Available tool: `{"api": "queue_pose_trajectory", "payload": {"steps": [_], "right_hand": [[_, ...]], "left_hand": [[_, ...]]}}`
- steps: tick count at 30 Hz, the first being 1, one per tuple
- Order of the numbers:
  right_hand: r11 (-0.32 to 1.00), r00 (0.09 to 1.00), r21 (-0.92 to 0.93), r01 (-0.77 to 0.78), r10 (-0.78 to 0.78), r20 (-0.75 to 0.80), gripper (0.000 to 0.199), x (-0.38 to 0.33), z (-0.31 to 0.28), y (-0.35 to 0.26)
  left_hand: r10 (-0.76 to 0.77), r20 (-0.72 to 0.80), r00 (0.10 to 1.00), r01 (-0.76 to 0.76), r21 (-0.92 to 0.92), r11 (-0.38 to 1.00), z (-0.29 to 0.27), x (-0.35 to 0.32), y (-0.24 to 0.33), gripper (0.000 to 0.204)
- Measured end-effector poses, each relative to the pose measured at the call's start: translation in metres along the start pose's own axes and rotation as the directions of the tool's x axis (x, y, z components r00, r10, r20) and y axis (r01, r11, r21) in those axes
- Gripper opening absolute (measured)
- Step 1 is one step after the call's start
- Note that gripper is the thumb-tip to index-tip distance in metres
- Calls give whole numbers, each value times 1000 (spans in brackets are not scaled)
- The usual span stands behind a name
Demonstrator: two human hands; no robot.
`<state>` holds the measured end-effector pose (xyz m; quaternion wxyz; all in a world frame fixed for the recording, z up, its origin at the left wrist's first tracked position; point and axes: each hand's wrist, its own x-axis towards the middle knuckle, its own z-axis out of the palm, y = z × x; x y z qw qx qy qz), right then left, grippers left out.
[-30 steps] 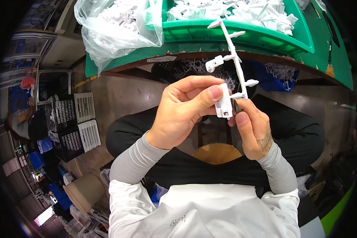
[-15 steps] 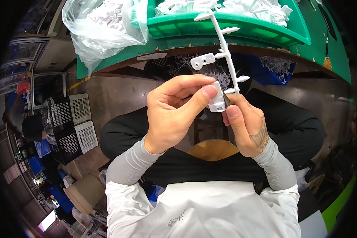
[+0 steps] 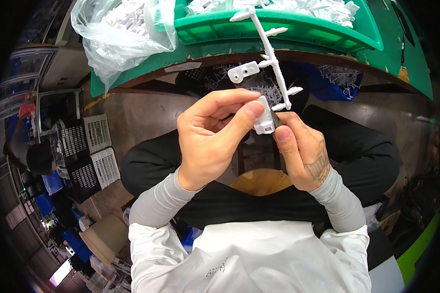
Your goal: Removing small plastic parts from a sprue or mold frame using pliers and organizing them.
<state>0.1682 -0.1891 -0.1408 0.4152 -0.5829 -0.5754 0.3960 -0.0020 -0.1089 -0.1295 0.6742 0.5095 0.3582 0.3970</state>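
Between thumb and fingers, my left hand (image 3: 210, 134) pinches a small white molded plastic part (image 3: 265, 123). A white sprue (image 3: 275, 66) with short side stubs rises beyond that part; whether the two are still joined is hard to tell. Another white part with two holes (image 3: 243, 72) hangs from the left side of the sprue. My right hand (image 3: 300, 151) is closed round a knife, and its dark blade (image 3: 276, 118) lies against the right edge of the pinched part. The knife's handle is hidden in my fingers.
A green tray (image 3: 298, 31) of white parts stands on the green table (image 3: 406, 63), beside a clear bag (image 3: 124, 49) of more parts. Below the table edge, sprues fill a blue bin (image 3: 327, 88). A wooden stool (image 3: 261, 181) is between my legs; crates (image 3: 105, 166) stand left.
Both hands, with the part and sprue, have shifted slightly left and up in the picture. The left hand keeps its pinch, and the blade stays at the part's right edge.
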Motion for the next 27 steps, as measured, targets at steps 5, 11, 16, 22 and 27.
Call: {"api": "queue_pose_trajectory", "payload": {"steps": [5, 11, 16, 22, 27], "right_hand": [[998, 999, -50, 30, -31, -12, 21, 0, 0, 3], [995, 999, -96, 19, -22, -25, 21, 0, 5, 2], [984, 998, -166, 62, -63, -4, 21, 0, 13, 7], [995, 999, -97, 21, -24, -27, 21, 0, 10, 6], [1000, 999, -10, -11, 11, -39, 32, 4, 4, 7]], "left_hand": [[20, -23, 1000, -20, 21, 1000, 2, 0, -1, 21], [33, -119, 992, -45, -105, 993, 11, 1, -12, 21], [142, -230, 963, -142, 20, 990, 24, 10, -29, 26], [288, -233, 929, -228, 253, 940, 12, 9, -39, 22], [187, -162, 969, -160, 168, 973, 14, -1, -35, 23]]}}
